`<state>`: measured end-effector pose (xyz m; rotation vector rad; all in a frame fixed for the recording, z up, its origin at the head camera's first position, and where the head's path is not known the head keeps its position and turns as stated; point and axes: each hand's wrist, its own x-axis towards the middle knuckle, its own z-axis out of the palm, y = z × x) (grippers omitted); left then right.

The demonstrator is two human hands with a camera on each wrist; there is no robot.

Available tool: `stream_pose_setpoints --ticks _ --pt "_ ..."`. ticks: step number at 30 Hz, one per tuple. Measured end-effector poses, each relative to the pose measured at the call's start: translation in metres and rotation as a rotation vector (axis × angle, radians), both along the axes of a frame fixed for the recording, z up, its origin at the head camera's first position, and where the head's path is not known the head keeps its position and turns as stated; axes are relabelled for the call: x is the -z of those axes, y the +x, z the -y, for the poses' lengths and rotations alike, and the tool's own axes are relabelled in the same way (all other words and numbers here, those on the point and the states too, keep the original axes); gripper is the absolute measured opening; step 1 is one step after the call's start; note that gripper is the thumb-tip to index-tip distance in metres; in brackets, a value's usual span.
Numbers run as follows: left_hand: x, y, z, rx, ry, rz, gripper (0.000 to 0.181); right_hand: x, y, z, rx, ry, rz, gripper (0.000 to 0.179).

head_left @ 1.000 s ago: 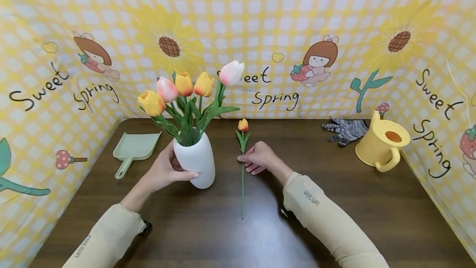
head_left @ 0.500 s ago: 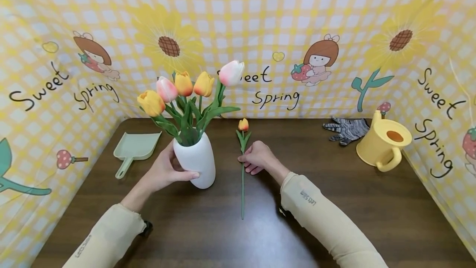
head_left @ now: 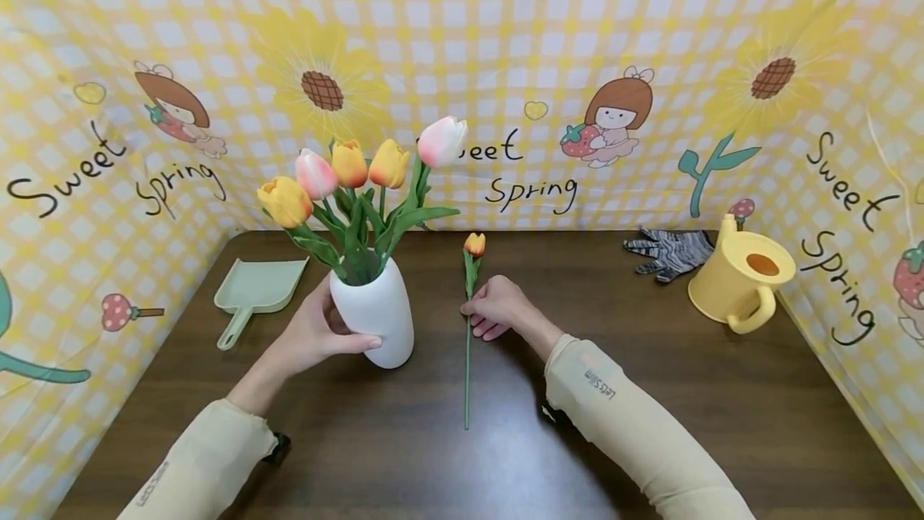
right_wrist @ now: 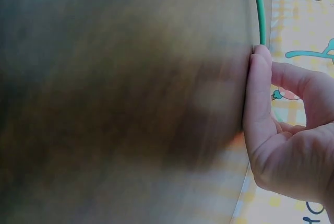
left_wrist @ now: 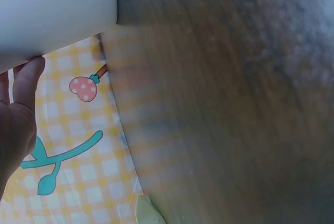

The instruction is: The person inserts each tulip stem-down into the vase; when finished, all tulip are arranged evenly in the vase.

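Observation:
In the head view, my left hand (head_left: 312,331) grips a white vase (head_left: 377,315) from its left side, with the thumb across the front. The vase leans slightly and holds several tulips (head_left: 350,164), yellow-orange and pink-white. The left wrist view has the fingers (left_wrist: 28,80) against the vase wall (left_wrist: 52,15). To the right of the vase, a single orange-yellow tulip (head_left: 474,245) lies along the table, its stem toward me. My right hand (head_left: 500,305) pinches this stem just below the leaves; in the right wrist view the green stem (right_wrist: 259,10) runs up from the fingertips.
A pale green dustpan (head_left: 261,286) lies at the table's left. At the back right are a grey knitted glove (head_left: 670,253) and a yellow watering can (head_left: 729,287). Yellow checked cloth (head_left: 462,71) walls the dark wooden table (head_left: 577,456) at the back and sides.
The single tulip has turned a little in my right fingers: its leaves look narrower, and its stem end has shifted slightly left. My left hand keeps its grip on the vase.

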<state>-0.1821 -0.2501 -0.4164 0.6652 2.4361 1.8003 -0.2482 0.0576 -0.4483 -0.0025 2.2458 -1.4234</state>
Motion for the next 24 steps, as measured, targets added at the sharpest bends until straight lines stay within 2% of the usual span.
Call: stream_pose_setpoints --ticks 14,18,24 --pt "-0.001 0.001 0.001 -0.008 -0.016 0.01 0.088 -0.004 0.001 -0.017 -0.082 -0.146 0.1 0.015" --pt "0.0 -0.001 0.001 -0.006 -0.019 0.008 0.087 -0.011 0.002 -0.026 -0.075 -0.188 0.119 0.02" --pt "0.0 -0.001 -0.001 -0.009 -0.007 0.01 0.087 -0.033 0.003 -0.043 -0.084 -0.254 0.113 0.028"
